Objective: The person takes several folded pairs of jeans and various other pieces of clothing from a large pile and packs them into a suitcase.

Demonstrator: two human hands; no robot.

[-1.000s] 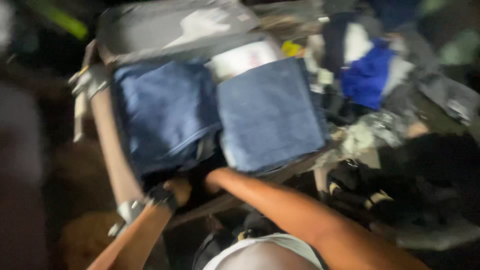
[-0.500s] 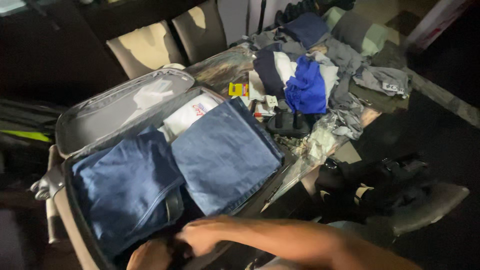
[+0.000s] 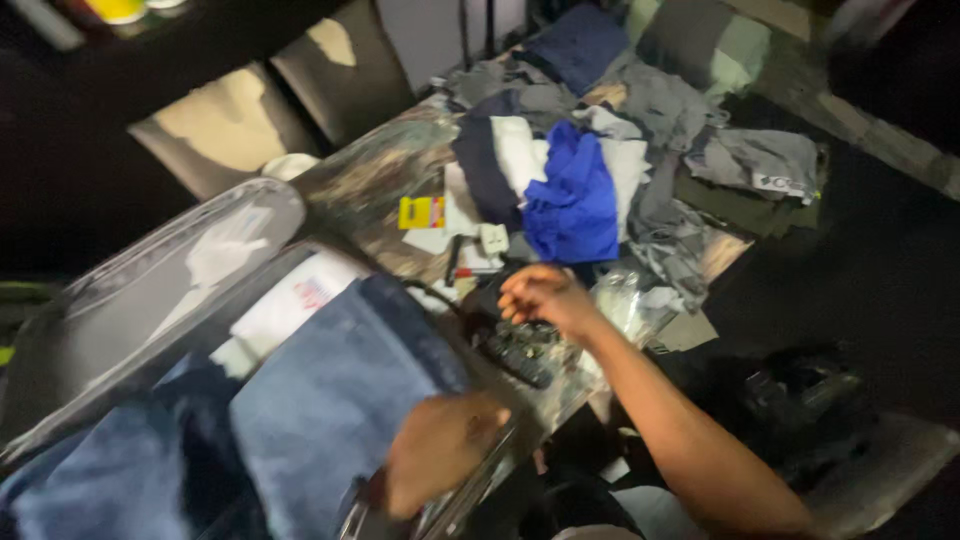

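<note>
Half a second ago both hands were at the near edge of the open grey suitcase (image 3: 120, 310); now the right hand (image 3: 540, 297) is over the black sandals (image 3: 520, 350) on the table, fingers curled downward — whether it grips them I cannot tell. The sandals lie diagonally, just beside the suitcase. The left hand (image 3: 440, 450) rests closed on the rim. Two folded blue jeans (image 3: 330, 400) lie inside.

Dark sandals (image 3: 520, 350) lie on the table beside the open suitcase (image 3: 150, 300).

Two bare forearms, no sleeves, left hand (image 3: 440, 450), right hand (image 3: 540, 297)
</note>
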